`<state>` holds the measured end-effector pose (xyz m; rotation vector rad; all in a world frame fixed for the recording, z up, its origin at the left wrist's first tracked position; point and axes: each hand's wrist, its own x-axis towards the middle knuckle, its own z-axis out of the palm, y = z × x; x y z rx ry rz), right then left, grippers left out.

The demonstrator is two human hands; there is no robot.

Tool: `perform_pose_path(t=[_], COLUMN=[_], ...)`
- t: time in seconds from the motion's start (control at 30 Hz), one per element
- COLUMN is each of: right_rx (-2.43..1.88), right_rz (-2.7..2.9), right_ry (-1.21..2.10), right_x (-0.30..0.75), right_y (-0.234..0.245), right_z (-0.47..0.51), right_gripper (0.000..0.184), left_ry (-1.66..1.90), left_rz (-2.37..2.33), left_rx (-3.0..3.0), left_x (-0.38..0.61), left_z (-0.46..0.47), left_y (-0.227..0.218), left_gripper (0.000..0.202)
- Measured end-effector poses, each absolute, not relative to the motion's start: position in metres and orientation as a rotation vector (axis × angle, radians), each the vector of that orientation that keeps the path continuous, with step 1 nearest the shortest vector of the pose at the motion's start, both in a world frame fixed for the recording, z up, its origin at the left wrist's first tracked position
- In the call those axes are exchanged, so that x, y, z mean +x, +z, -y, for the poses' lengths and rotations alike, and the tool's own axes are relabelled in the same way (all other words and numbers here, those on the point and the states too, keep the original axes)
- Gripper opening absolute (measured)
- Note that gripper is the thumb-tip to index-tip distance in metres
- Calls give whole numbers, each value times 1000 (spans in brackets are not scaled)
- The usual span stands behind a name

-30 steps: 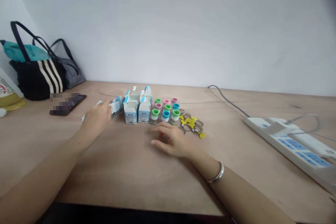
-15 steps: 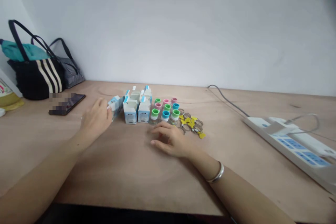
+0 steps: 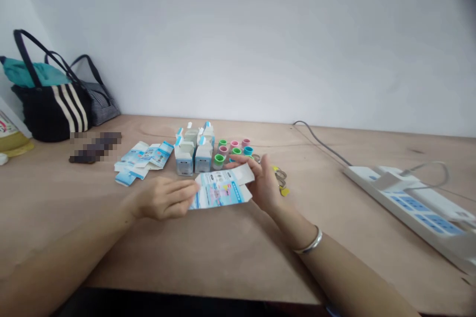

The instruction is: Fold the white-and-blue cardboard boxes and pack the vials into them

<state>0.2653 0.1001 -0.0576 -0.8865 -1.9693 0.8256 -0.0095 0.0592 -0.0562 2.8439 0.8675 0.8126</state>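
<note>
- Left hand (image 3: 163, 198): grasping, fingers extended across the 9 o'clock end of the flat carton (image 3: 219, 189).
- Right hand (image 3: 262, 182): grasping the carton's 3 o'clock end, fingers raised and curled; silver bangle (image 3: 311, 242) on the wrist.
- Carton: unfolded, printed in blue and pink, held between both hands in front of the bench (image 3: 223, 257) centre. Contact with the bench cannot be confirmed.
- Bearings below are taken from the carton, 12 o'clock toward the wall.
- 11 to 12 o'clock: upright boxes (image 3: 194, 156), just beyond the carton, flaps open.
- 1 o'clock: capped vials (image 3: 230, 151) in pink, green and blue, partly hidden by the right hand.
- 2 o'clock: metal clips (image 3: 280, 175) and a yellow tag (image 3: 285, 191), just beside the right hand.
- 10 o'clock: loose cartons (image 3: 143, 159), lying flat.
- 9 to 10 o'clock, well apart: phone (image 3: 94, 147), obscured by pixelation, and tote bag (image 3: 52, 111).
- 3 o'clock, well apart: power strip (image 3: 403, 203).
</note>
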Motion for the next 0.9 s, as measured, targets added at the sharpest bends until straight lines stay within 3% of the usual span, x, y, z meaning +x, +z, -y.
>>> perform_pose_path(t=[0.1,0.23,0.4,0.63,0.9], right_rx=[-855,-757,-718,-792,-846], right_rz=[1898,2278,2449,2567,2597], right_ry=[811,370,127,-64,-9], right_x=[272,275,269,263,260], right_y=[-50,-41,-40,-48,-54], right_z=[-99,-90,-79,-78,-78], right_gripper=[58,38,67,94,82], left_ry=[784,872,1139,976,1004], left_rz=[-804,-871,-1162,-974,-1066], left_rx=[2757,2658,2381,1648,1378], left_x=[-4,-2,6,20,33], left_z=[-61,-67,-67,-73,-70], left_y=[-64,-78,-79,-79,-77], left_gripper=[19,21,23,26,20])
